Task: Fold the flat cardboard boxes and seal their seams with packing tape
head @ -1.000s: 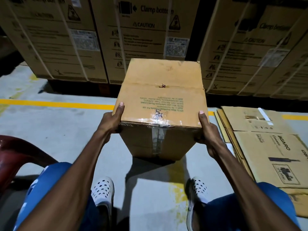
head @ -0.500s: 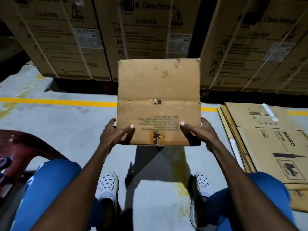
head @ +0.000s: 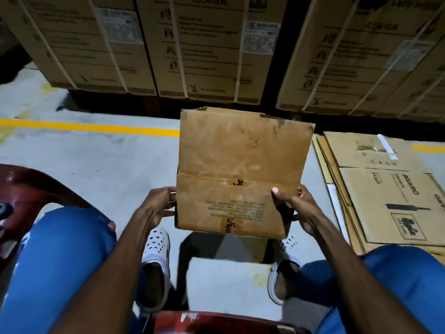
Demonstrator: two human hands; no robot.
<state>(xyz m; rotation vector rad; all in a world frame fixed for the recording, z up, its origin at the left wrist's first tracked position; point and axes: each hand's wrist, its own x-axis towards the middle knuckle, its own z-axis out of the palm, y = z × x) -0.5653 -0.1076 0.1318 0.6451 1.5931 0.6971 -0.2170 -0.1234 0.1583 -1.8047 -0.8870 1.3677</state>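
Setting: grey concrete floor (head: 101,165) crossed by a yellow painted line (head: 91,127); a row of large brown strapped shipping cartons (head: 207,49) printed with caution marks stands along the far side.
Far left: dark red plastic chair (head: 26,189), its curved arm beside the person's left knee; part of its seat edge shows at the bottom centre.
Lower left: left leg in blue jeans (head: 60,261), with a white perforated clog (head: 156,249) planted on the floor.
Left hand (head: 160,204): grips the left edge of the box near its lower half, fingers curled around the edge and hidden behind the cardboard.
Centre: worn brown cardboard box (head: 243,169), held upright above the floor between the knees; its broad face is turned to the camera, green printed text on the lower panel reads upside down, and a strip of clear packing tape (head: 228,225) crosses the bottom edge.
Right hand (head: 296,208): pinches the right edge of the box, thumb pressed flat on the front face, fingers behind it.
Lower right: second white clog (head: 284,266) and right leg in blue jeans.
Far right: stack of flattened brown cardboard boxes (head: 385,189) lying on the floor, just beside the right knee, well apart from the held box.
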